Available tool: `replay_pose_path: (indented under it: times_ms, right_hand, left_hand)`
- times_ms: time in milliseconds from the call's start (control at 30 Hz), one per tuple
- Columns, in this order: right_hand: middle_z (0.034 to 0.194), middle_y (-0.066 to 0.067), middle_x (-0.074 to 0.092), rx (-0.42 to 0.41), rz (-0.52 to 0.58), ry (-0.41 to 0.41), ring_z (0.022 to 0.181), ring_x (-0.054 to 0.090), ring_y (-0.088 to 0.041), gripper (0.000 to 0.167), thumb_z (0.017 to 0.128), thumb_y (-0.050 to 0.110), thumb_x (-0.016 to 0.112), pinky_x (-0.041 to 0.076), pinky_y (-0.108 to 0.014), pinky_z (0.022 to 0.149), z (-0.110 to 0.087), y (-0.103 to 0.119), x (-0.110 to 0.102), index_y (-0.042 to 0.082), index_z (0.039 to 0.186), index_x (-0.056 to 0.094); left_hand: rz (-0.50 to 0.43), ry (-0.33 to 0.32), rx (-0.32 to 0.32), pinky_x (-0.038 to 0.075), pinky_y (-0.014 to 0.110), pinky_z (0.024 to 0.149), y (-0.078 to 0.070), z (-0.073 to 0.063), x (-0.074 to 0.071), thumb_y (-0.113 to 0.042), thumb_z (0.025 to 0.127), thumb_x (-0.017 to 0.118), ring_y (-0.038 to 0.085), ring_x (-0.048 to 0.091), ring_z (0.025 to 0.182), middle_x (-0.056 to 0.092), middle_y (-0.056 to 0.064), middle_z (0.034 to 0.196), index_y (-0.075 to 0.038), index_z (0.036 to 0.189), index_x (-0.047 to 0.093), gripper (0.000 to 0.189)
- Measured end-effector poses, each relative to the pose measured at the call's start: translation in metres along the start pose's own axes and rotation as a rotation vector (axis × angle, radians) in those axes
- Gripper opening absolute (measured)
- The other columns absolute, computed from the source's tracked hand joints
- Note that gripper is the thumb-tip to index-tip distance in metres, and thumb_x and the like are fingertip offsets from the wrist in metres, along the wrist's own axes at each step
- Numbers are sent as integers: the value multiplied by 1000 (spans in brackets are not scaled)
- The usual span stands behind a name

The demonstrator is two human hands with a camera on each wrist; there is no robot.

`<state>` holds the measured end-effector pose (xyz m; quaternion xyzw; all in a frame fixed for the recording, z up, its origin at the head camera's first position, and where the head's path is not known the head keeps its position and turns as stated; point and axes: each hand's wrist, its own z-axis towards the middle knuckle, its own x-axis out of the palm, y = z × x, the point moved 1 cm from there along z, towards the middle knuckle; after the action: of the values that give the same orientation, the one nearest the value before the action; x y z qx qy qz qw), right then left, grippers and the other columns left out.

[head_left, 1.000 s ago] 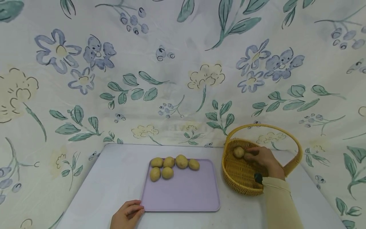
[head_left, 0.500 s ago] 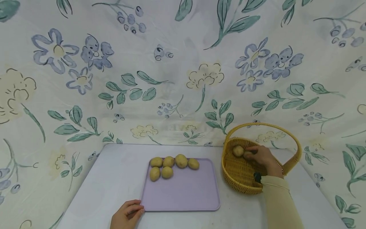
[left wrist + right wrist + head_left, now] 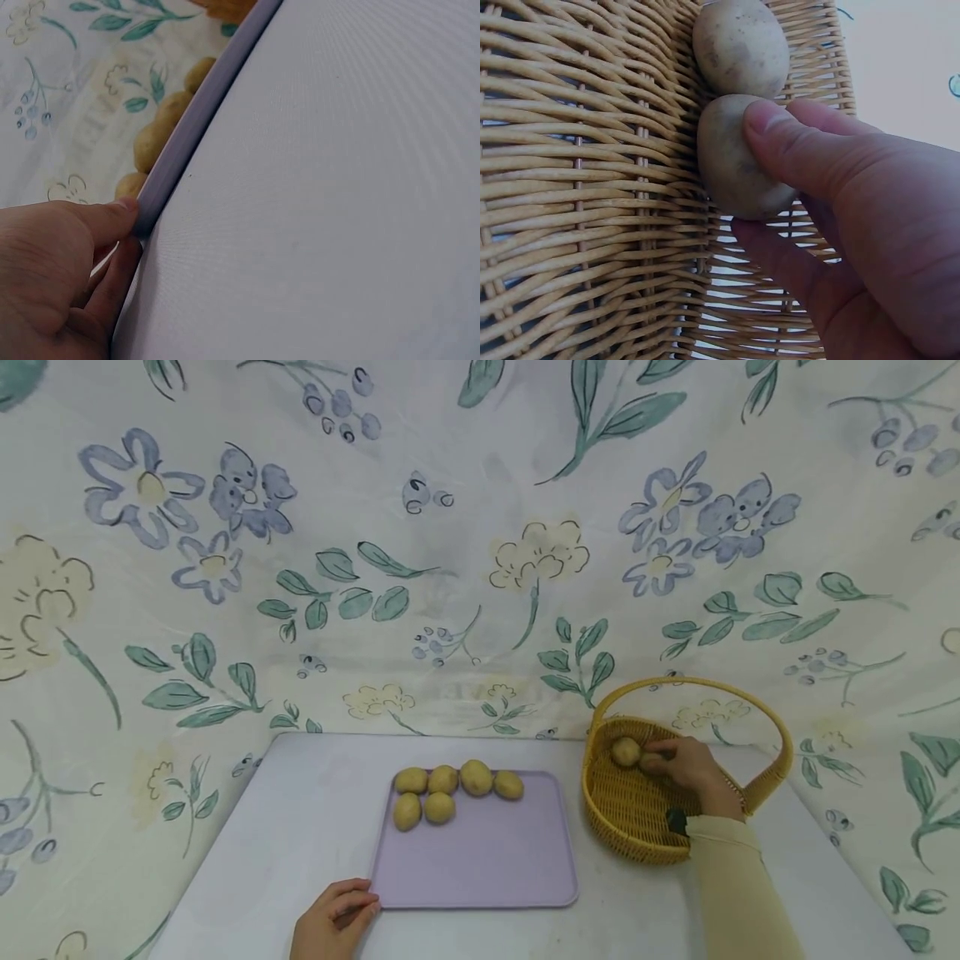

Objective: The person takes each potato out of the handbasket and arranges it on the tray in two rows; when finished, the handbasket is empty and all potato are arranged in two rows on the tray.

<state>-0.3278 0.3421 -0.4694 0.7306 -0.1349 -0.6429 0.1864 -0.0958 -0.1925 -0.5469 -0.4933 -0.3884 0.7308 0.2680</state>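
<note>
Inside the wicker basket, my right hand grips a potato between thumb and fingers. Right against it lies a second potato, near the basket's far wall. At the near left corner of the lilac tray, my left hand pinches the rim; the left wrist view shows the thumb at the tray's edge and a finger below it. Several potatoes sit along the tray's far left part, including one in the back row and one in the row before it.
The basket's tall arched handle rises over its opening, and the right forearm crosses its near right rim. Tray and basket stand side by side on a white table. Behind hangs a floral cloth.
The right hand and the potato in it have shifted very slightly within the basket, a little away from the other potato. My left hand stays at the tray's corner.
</note>
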Motion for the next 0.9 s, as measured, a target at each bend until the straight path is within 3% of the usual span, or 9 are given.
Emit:
replay_pose_path:
  times_ms: [200,433,667,900]
  right_hand:
    - [140,-31,57,-20,15,-4,131,46,-58,42,97,32,71,42,-70,111,-3,2,-1,7,131,69]
    - [141,-30,58,-22,22,-54,131,47,-57,45,99,37,68,43,-69,111,-10,-3,0,8,133,67]
    - [151,-26,49,34,191,-109,141,40,-52,54,99,48,65,40,-67,115,-21,4,-7,12,139,64]
    - [151,-22,50,48,302,-168,142,40,-50,60,96,54,66,41,-67,114,-40,23,-16,12,139,63]
  left_hand:
    - [-1,14,-33,59,6,70,2,1,2,-1,78,84,-15,61,88,75,7,104,-13,81,79,13]
    - [-14,13,-24,59,7,71,0,0,-1,0,78,83,-15,61,89,75,7,104,-13,81,79,13]
    - [-23,39,-62,59,6,72,0,1,-1,-3,80,83,-15,61,89,75,6,106,-13,82,80,11]
    - [-21,13,-6,58,6,70,2,0,-2,-1,79,84,-15,61,88,75,7,104,-12,81,79,13]
